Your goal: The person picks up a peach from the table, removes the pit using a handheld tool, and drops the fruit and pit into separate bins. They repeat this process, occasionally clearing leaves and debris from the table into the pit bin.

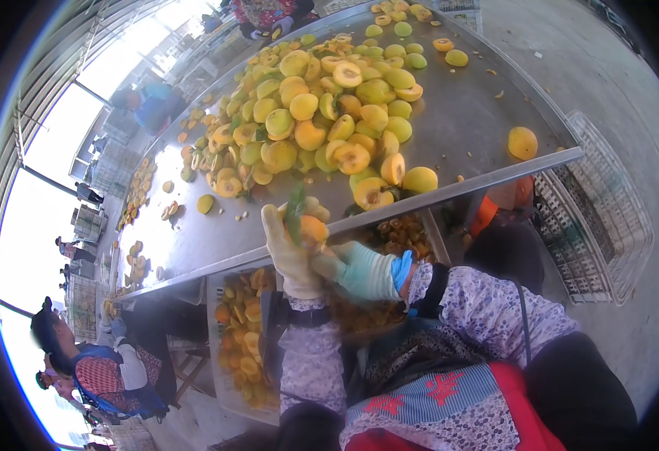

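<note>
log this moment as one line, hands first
left hand: gloved, holding orange fruit | right hand: gloved, close beside fruit | green leaf: by fruit | metal table: fruit pile, whole and cut

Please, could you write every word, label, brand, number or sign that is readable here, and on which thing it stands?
No text can be read.
Metal table, apricots: no lettering visible.
Gloved left hand and gloved right hand: no lettering visible.
Patterned apron: red motifs, no readable letters.
White plastic crate: nothing readable.
Distant background: too small and blurred.
</note>
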A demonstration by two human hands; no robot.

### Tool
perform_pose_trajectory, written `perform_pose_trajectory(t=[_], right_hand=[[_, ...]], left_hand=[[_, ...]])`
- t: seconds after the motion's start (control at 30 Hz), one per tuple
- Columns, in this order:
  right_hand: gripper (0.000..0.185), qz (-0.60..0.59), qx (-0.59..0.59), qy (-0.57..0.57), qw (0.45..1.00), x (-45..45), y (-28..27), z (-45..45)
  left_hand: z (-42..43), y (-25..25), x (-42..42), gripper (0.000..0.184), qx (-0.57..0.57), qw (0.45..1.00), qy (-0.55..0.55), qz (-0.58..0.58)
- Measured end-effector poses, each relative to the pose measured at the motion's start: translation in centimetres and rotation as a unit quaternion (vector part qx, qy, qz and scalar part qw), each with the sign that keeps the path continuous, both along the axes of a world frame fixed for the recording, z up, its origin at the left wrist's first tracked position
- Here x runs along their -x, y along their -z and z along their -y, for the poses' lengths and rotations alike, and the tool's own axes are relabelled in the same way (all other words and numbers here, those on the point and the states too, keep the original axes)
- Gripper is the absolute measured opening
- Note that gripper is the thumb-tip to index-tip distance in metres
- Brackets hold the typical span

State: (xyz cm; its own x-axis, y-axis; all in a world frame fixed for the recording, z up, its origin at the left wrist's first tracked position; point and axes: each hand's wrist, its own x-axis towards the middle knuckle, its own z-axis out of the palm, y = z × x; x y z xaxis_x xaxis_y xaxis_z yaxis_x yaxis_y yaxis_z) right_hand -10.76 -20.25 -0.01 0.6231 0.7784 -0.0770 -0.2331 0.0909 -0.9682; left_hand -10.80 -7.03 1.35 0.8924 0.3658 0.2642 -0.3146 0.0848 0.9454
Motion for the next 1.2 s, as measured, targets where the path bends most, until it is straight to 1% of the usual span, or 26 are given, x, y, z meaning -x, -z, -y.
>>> perform_pose_trajectory(t=[0.07, 0.1, 0.2, 0.27, 0.33, 0.4, 0.43, 0.47, 0.5, 0.53, 0.57, 0.6, 0.63, 0.67, 0.7, 0.73, 0.77, 0.8, 0.83, 0.9, 0.97, 1.03, 1.07, 1.1, 1.17, 1.2], right_hand=[[0.046, 0.098, 0.022, 0.032, 0.994, -0.1, 1.6, -0.6], [0.046, 0.098, 0.022, 0.033, 0.994, -0.2, 1.9, -0.7], [0.050, 0.096, 0.010, 0.036, 0.995, 0.1, 1.7, -0.5], [0.054, -0.034, 0.050, -0.028, 0.998, 0.5, 0.3, 0.4], [0.054, -0.076, 0.041, -0.043, 0.995, 0.7, -0.5, 1.2], [0.055, -0.117, 0.034, -0.057, 0.991, 0.3, -0.5, 1.9], [0.055, -0.209, -0.014, -0.121, 0.970, -0.4, -0.2, 2.1], [0.055, -0.297, -0.062, -0.182, 0.935, -0.7, 0.0, 2.2], [0.055, -0.296, -0.062, -0.182, 0.936, -0.6, -0.2, 2.5], [0.053, -0.281, -0.042, -0.166, 0.944, -0.4, -0.5, 2.9], [0.051, -0.266, -0.021, -0.148, 0.952, -0.2, -0.6, 3.4], [0.051, -0.149, 0.048, -0.207, 0.966, -1.3, -0.1, 3.9], [0.051, -0.149, 0.049, -0.206, 0.966, -1.2, 1.7, 3.9], [0.049, 0.091, 0.153, -0.127, 0.976, -0.8, 3.9, 3.5], [0.049, 0.327, 0.245, -0.039, 0.912, -0.5, 5.0, 3.5], [0.049, 0.328, 0.246, -0.041, 0.911, -0.3, 3.9, 4.3], [0.047, 0.375, 0.326, -0.061, 0.866, 0.0, 2.8, 5.4], [0.046, 0.418, 0.401, -0.079, 0.811, 0.2, 1.7, 5.9], [0.046, 0.418, 0.400, -0.080, 0.812, 0.4, 1.2, 5.7], [0.038, 0.365, 0.364, 0.072, 0.854, 0.8, 0.5, 4.3], [0.039, 0.371, 0.320, 0.103, 0.866, 1.0, 0.3, 2.8], [0.040, 0.383, 0.274, 0.139, 0.871, 0.5, 0.2, 2.4], [0.040, 0.396, 0.327, 0.112, 0.851, 0.1, 0.7, 2.8], [0.041, 0.408, 0.379, 0.084, 0.827, -0.3, 1.1, 3.3], [0.038, 0.410, 0.379, 0.088, 0.825, -0.5, 1.1, 3.9], [0.036, 0.420, 0.356, 0.112, 0.827, -0.5, 0.5, 4.3]], left_hand=[[0.5, -0.2, -0.1, 0.056, 0.035, 0.999, -0.016, -0.023], [0.8, -0.4, -0.1, 0.055, 0.071, 0.996, -0.032, -0.047], [1.1, -0.5, -0.1, 0.058, 0.079, 0.995, -0.045, -0.052], [1.5, -1.0, 0.1, 0.058, 0.060, 0.995, -0.028, -0.068], [1.4, -1.0, 0.0, 0.058, 0.042, 0.996, -0.009, -0.083], [0.7, -0.2, -0.4, 0.059, 0.036, 0.995, 0.065, -0.067], [0.5, 0.3, -0.5, 0.059, 0.037, 0.995, 0.064, -0.066], [0.3, 0.7, -0.7, 0.059, 0.057, 0.989, 0.115, -0.071], [0.3, 0.7, -0.8, 0.058, 0.076, 0.980, 0.166, -0.075], [0.2, 0.5, -0.9, 0.058, 0.076, 0.980, 0.167, -0.074], [0.2, 0.4, -0.9, 0.055, 0.155, 0.968, 0.173, -0.091], [0.3, -0.1, -0.9, 0.053, 0.233, 0.950, 0.177, -0.108], [0.3, -0.7, -0.7, 0.051, 0.308, 0.926, 0.180, -0.124], [0.3, -1.5, -0.4, 0.051, 0.241, 0.953, 0.098, -0.158], [0.0, -2.2, 0.0, 0.051, 0.243, 0.953, 0.097, -0.155], [-0.6, -3.0, 0.7, 0.050, 0.124, 0.977, 0.067, -0.162], [-1.2, -3.4, 1.3, 0.049, 0.002, 0.985, 0.036, -0.169], [-2.0, -3.0, 1.9, 0.040, -0.032, 0.983, 0.035, -0.175], [-2.7, -3.1, 2.8, 0.040, -0.033, 0.983, 0.033, -0.176], [-3.6, -3.2, 4.8, 0.030, -0.135, 0.959, 0.024, -0.248], [-3.0, -3.5, 6.2, 0.025, -0.108, 0.956, -0.005, -0.272], [-2.6, -3.5, 7.3, 0.025, -0.178, 0.935, 0.048, -0.303], [-3.3, -3.0, 8.0, 0.033, -0.303, 0.908, 0.037, -0.286], [-3.8, -3.4, 8.9, 0.033, -0.304, 0.909, 0.035, -0.282], [-5.3, -5.4, 10.9, 0.037, -0.189, 0.917, 0.019, -0.351], [-6.7, -6.6, 11.9, 0.038, -0.201, 0.916, 0.008, -0.346]])
